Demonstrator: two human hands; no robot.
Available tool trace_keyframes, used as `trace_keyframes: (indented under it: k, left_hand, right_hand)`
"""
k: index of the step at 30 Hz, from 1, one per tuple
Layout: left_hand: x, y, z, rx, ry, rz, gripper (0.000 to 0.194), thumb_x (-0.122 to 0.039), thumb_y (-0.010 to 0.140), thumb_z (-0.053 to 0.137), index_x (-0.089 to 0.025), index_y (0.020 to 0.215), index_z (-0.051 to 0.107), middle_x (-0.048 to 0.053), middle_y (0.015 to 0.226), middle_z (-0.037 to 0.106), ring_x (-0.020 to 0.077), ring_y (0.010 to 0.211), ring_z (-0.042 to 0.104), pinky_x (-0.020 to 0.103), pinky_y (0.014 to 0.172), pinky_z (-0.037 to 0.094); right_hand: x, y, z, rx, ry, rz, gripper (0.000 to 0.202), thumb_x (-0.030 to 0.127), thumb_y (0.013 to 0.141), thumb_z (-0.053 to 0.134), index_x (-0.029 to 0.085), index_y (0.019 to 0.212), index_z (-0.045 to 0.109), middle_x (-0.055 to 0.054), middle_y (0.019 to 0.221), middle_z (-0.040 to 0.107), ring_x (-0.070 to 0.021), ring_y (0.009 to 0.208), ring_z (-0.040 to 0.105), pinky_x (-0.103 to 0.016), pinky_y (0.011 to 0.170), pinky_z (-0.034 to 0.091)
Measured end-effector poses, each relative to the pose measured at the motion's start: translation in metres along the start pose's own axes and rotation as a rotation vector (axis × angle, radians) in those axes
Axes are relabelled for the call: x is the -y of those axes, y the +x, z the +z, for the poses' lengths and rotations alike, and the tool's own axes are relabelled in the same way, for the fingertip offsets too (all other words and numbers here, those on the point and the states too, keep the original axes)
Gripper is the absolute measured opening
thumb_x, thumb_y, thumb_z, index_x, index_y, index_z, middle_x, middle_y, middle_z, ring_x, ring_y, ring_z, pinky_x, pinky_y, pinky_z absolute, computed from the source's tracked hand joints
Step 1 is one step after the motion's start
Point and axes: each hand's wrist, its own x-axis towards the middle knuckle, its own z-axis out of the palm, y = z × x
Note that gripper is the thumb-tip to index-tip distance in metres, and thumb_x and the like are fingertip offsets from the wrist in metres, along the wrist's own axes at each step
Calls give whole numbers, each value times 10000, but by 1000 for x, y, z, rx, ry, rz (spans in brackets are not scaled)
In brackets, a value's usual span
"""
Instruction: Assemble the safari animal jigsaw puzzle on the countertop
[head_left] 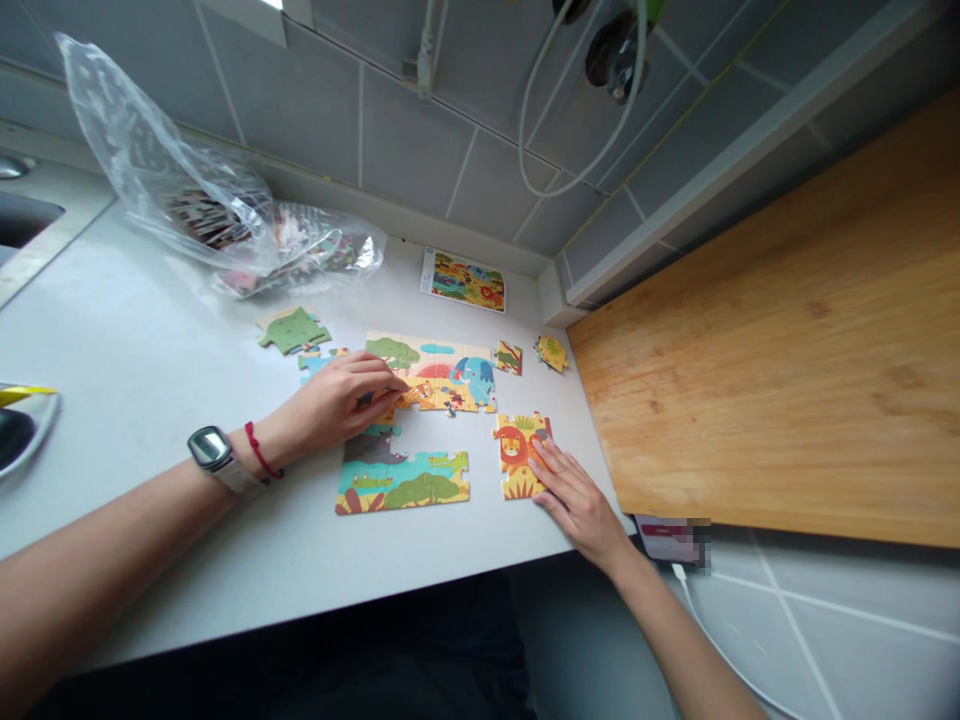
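Note:
My left hand (352,398) reaches over the left part of a jigsaw puzzle, its thumb and fingertips pinched together at a puzzle piece beside the leopard. The hand hides much of that piece. The upper joined section (439,370) shows trees, a sunset and a blue elephant. Below it lies another joined section (405,485) with crocodiles and green bushes; orange and grey pieces rise from its left side toward my left hand. My right hand (577,495) lies with fingers stretched out on the right edge of a separate lion section (517,450), apart from the others.
Loose puzzle pieces lie in a green pile (295,330), a yellow pile (553,352) and singly by the elephant (509,357). A picture card (465,280) and a clear plastic bag (202,215) sit toward the wall. A wooden board (787,330) borders the right side.

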Motion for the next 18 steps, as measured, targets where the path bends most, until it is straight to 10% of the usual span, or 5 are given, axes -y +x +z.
trace_keyframes:
  k: [10,14,18]
  left_hand:
    - [-4,2,-1,-6,-3,0,260,-310,1073,534,-199,1010,761,80,950,772,224,891,680,378,831,514]
    - [-3,2,0,-2,0,4,270,-317,1074,530,-202,1008,765,83,949,772,223,893,679,381,848,519]
    - [-4,2,-1,-1,13,6,267,-316,1072,532,-202,1006,764,78,942,770,217,876,679,368,821,520]
  right_hand:
    - [7,5,-12,-56,-24,9,546,365,1043,644,344,1578,536,-79,1658,494,-321,1528,491,-583,1207,488]
    - [-5,42,-42,-328,-54,187,423,408,1049,606,296,1451,679,-109,1511,653,-320,1401,619,-552,1197,504]
    - [-43,101,-62,-177,-88,315,505,437,979,678,239,1444,681,-135,1481,664,-339,1368,637,-549,1218,478]
